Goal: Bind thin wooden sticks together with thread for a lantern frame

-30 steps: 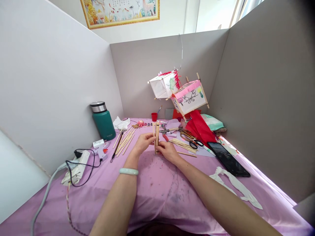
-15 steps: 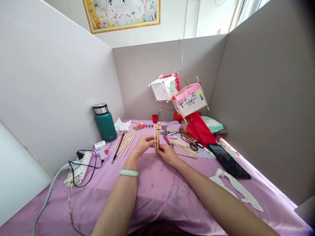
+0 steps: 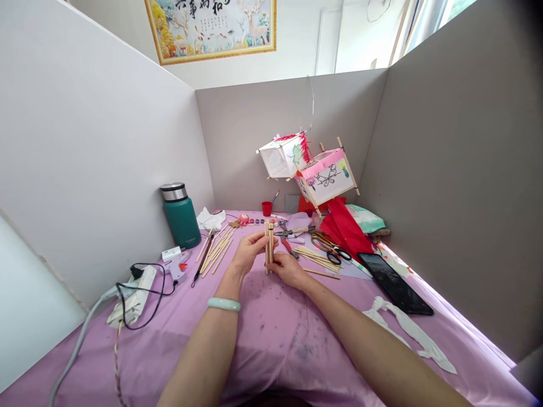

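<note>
Both hands meet over the middle of the pink tablecloth [image 3: 271, 333], holding a small bundle of wooden sticks [image 3: 268, 247] upright. The left hand [image 3: 249, 251] wraps its fingers around the upper half of the bundle from the left, thumb and fingertips pinching it, with a pale green bangle [image 3: 224, 304] on that wrist. The right hand [image 3: 289, 268] grips the lower end of the bundle from the right, fingers curled close around it; the foot of the bundle looks to sit at or just above the cloth, though contact cannot be told. Left of the bundle lies a loose fan of more sticks [image 3: 216, 247], and beyond those a green flask [image 3: 180, 216] stands near the left partition wall [image 3: 85, 158]. A glue gun [image 3: 176, 263] and a white power strip [image 3: 133, 291] with a looping black cord lie further left of the bundle, close to that wall. Right of the bundle rest red-handled pliers [image 3: 288, 242], another row of sticks [image 3: 316, 257] and scissors [image 3: 328, 246]; a black phone [image 3: 394, 282] and a strip of white cloth [image 3: 409, 333] lie further right, toward the right-hand wall. Behind the bundle, two paper lanterns [image 3: 307, 167] sit tilted against the back wall. The cloth between the bundle and the near table edge is bare except for the two forearms.
</note>
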{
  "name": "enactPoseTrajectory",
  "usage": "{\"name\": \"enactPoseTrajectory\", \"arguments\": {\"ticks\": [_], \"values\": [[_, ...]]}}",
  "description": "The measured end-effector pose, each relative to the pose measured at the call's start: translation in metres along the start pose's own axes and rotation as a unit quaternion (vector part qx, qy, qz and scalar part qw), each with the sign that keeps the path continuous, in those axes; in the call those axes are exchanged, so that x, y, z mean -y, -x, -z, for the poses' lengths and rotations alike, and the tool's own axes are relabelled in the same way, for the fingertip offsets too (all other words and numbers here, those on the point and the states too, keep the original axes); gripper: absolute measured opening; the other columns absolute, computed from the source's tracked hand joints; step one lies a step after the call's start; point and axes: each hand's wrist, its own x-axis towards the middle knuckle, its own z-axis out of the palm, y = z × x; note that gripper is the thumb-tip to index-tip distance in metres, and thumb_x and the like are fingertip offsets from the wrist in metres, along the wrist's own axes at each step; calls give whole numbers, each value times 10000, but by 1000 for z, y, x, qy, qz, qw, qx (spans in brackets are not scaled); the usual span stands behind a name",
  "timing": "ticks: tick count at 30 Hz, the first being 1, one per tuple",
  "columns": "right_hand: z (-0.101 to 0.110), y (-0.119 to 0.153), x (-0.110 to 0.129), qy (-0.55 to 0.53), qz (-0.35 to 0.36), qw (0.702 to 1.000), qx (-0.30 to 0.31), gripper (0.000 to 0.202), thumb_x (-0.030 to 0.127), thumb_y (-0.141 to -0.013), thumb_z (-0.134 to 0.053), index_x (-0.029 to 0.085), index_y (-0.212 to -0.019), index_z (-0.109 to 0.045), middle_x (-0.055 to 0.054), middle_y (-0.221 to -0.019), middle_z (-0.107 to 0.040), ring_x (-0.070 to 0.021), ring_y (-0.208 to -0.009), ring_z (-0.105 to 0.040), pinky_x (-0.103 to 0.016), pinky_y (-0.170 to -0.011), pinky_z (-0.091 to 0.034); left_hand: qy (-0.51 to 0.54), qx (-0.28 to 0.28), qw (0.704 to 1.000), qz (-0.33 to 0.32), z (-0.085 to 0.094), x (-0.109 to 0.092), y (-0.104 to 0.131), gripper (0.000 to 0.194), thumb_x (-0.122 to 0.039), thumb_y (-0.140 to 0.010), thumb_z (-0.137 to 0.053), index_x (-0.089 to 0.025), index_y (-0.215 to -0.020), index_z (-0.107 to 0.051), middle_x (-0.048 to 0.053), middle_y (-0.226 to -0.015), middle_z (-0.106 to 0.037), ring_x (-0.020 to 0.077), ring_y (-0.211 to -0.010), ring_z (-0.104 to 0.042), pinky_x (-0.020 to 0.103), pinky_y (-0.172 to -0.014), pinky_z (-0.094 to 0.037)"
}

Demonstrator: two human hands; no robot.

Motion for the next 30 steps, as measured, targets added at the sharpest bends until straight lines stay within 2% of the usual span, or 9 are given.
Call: {"name": "enactPoseTrajectory", "arguments": {"ticks": [4,11,17,22,26,30], "values": [[2,1,1,-15,-4,1000,7,122,190,-813,-568,152,-761,-672,-4,-758,-647,-125,-701,-557,-212,-649,-390,42,2,999,5,-4,7,-2,402,-410,-671,-748,-134,-948,-652,106,-949,-718,239,-864,-690,399,-853,-521],[1,3,2,-65,-45,997,-4,112,229,-805,-575,146,-747,-623,15,-635,-613,-109,-568,-520,-212,-551,-362,34,-26,999,-9,-4,8,-4,395,-427,-683,-733,-129,-924,-637,101,-924,-720,222,-828,-693,392,-845,-520],[1,5,4,-26,-8,998,-49,168,213,-835,-522,159,-706,-615,2,-656,-630,-117,-616,-549,-215,-601,-372,16,-58,998,0,-3,5,-4,429,-439,-628,-758,-125,-903,-663,87,-874,-717,223,-811,-684,376,-804,-534],[3,7,8,-4,-18,994,-108,181,283,-855,-535,168,-906,-665,-3,-697,-650,-131,-638,-561,-228,-620,-376,14,-133,991,-23,5,0,-6,440,-434,-618,-763,-119,-911,-673,50,-772,-690,177,-701,-659,339,-726,-548],[0,9,10,33,-21,993,-112,175,282,-836,-565,174,-907,-683,-27,-762,-681,-145,-678,-586,-237,-646,-384,20,-207,976,-72,14,-4,-9,446,-434,-635,-748,-108,-931,-676,57,-795,-681,156,-677,-652,307,-678,-547],[-5,9,9,60,-44,992,-106,170,262,-832,-561,177,-886,-697,-31,-721,-683,-151,-660,-595,-243,-634,-383,15,-284,952,-117,18,-6,-9,437,-430,-623,-757,-104,-904,-679,76,-870,-677,166,-702,-662,289,-635,-541]]}}
